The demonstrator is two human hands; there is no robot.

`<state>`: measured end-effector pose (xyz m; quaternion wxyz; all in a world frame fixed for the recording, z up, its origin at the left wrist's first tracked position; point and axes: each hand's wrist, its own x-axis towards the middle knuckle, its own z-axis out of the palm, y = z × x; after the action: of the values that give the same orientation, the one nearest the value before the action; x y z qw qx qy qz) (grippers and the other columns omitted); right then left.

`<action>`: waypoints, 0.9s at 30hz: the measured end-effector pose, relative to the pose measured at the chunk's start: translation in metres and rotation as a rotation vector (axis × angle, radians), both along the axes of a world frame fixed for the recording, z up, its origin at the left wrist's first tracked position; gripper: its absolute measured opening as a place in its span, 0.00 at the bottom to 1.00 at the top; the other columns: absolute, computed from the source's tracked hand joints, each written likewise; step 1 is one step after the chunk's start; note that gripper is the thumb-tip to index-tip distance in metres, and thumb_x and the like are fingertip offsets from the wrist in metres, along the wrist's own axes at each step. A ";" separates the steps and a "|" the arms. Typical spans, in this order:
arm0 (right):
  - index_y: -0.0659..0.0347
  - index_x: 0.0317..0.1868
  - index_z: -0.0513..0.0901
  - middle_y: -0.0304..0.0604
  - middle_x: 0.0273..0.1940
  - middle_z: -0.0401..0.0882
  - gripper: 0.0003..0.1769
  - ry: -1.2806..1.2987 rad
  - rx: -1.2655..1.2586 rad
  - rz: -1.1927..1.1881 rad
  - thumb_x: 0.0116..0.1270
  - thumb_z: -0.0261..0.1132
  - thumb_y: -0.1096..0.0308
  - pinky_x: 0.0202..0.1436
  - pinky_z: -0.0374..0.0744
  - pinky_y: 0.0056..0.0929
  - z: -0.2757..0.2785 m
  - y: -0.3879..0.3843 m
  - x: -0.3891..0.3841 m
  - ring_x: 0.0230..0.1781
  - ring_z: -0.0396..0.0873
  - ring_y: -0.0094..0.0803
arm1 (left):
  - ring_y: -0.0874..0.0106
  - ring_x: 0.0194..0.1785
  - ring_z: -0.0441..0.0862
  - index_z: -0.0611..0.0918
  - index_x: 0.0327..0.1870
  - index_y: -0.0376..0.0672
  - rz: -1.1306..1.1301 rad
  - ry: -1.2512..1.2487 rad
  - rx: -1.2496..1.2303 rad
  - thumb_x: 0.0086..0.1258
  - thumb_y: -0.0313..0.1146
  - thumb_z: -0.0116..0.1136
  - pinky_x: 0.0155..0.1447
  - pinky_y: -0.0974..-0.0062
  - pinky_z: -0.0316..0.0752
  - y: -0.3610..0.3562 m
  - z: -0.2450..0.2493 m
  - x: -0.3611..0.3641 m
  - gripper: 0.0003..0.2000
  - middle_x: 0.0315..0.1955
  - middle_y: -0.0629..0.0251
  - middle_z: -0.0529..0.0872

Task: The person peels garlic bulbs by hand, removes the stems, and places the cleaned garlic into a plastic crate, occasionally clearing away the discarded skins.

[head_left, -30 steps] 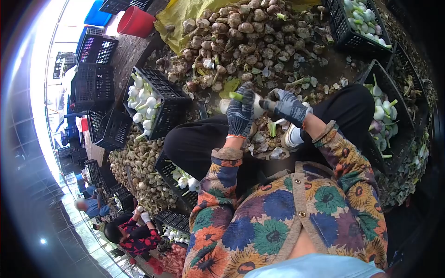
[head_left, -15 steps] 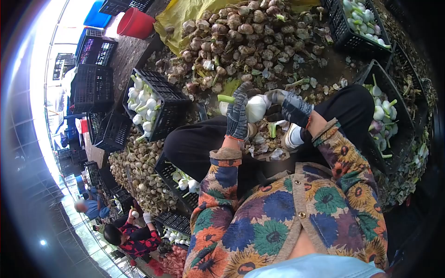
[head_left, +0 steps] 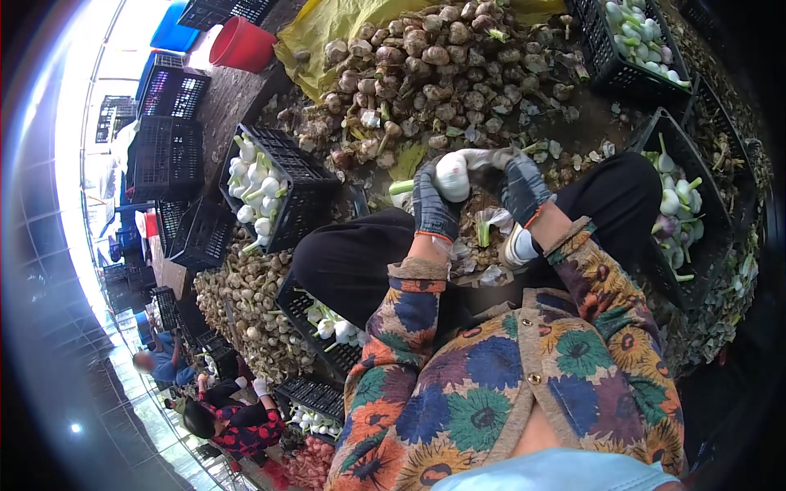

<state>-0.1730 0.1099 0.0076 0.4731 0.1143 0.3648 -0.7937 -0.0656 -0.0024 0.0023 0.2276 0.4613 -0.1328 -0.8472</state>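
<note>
Between my legs, a white garlic bulb point(head_left: 452, 177) with a cut green stem pointing left is in my gloved left hand point(head_left: 436, 204). The fingers of this hand are wrapped round its lower and left side. My right hand point(head_left: 522, 186), also in a grey glove, has its fingers bent and pressed to the upper right side of the bulb. Something whitish shows at those fingertips; whether it is loose skin or glove, I cannot make out. Below my hands lies a green stem piece point(head_left: 483, 231) among papery peelings point(head_left: 491, 274).
Ahead is a heap of unpeeled garlic point(head_left: 442, 65) on a yellow sheet point(head_left: 303, 41). Black crates of white garlic stand left point(head_left: 307, 192), right point(head_left: 704, 237) and far right point(head_left: 606, 65). A red bucket point(head_left: 241, 43) stands at the upper left. Two people work at lower left.
The bulb has tilted and moved slightly up and right in my left hand. My right fingers have shifted to its upper side. The person at lower left has lowered a hand.
</note>
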 end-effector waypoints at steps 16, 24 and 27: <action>0.58 0.50 0.74 0.53 0.50 0.71 0.23 1.556 0.143 0.429 0.51 0.65 0.72 0.55 0.73 0.37 0.046 -0.011 -0.004 0.52 0.72 0.48 | 0.74 0.28 0.77 0.77 0.29 0.37 -0.503 0.068 -0.775 0.53 0.17 0.54 0.33 0.80 0.71 -0.023 -0.031 0.006 0.05 0.25 0.65 0.79; 0.61 0.56 0.69 0.57 0.54 0.68 0.31 1.549 0.345 1.283 0.55 0.64 0.54 0.54 0.70 0.38 0.032 0.020 0.038 0.49 0.72 0.50 | 0.70 0.30 0.77 0.78 0.30 0.39 -0.095 0.143 -0.311 0.60 0.39 0.53 0.37 0.73 0.75 -0.035 -0.007 0.000 0.11 0.26 0.64 0.79; 0.63 0.62 0.60 0.61 0.58 0.63 0.39 1.646 0.841 0.916 0.56 0.62 0.51 0.59 0.65 0.39 0.022 0.030 0.025 0.56 0.67 0.49 | 0.69 0.30 0.78 0.77 0.29 0.41 -0.027 -0.077 -0.284 0.60 0.46 0.54 0.38 0.69 0.77 -0.053 -0.011 0.003 0.15 0.26 0.63 0.80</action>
<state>-0.1482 0.1402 0.0296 0.2554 -0.4583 0.8325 -0.1781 -0.0629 -0.0554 -0.0089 0.2741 0.4549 -0.2663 -0.8044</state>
